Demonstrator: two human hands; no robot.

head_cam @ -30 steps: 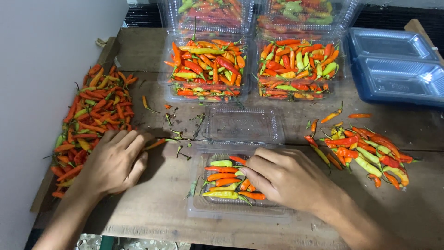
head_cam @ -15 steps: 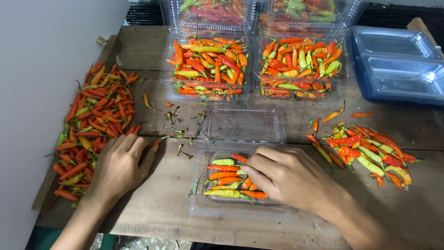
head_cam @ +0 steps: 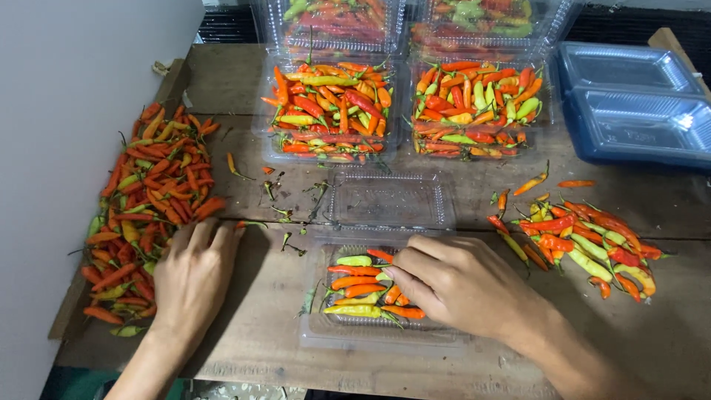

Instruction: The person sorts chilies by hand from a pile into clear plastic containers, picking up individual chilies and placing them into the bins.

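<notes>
I see bare counter (head_cam: pixel 274 296) open between my left hand (head_cam: pixel 194 278) and the clear clamshell tray (head_cam: pixel 381 296) under my right hand (head_cam: pixel 463 285). The red chilli heap (head_cam: pixel 148 207) blocks the left edge, the mixed chilli pile (head_cam: pixel 585 241) the right. Two filled trays (head_cam: pixel 404 111) wall off the far side; scattered stems (head_cam: pixel 289 204) litter the middle.

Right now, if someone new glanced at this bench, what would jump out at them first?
The heaps of red, orange and green chili peppers: a big loose pile along the left edge of the wooden table, a smaller pile on the right. At the near middle, the right hand rests in an open clear plastic clamshell box partly filled with peppers, while the left hand touches the big pile. Two full boxes sit behind.
</notes>
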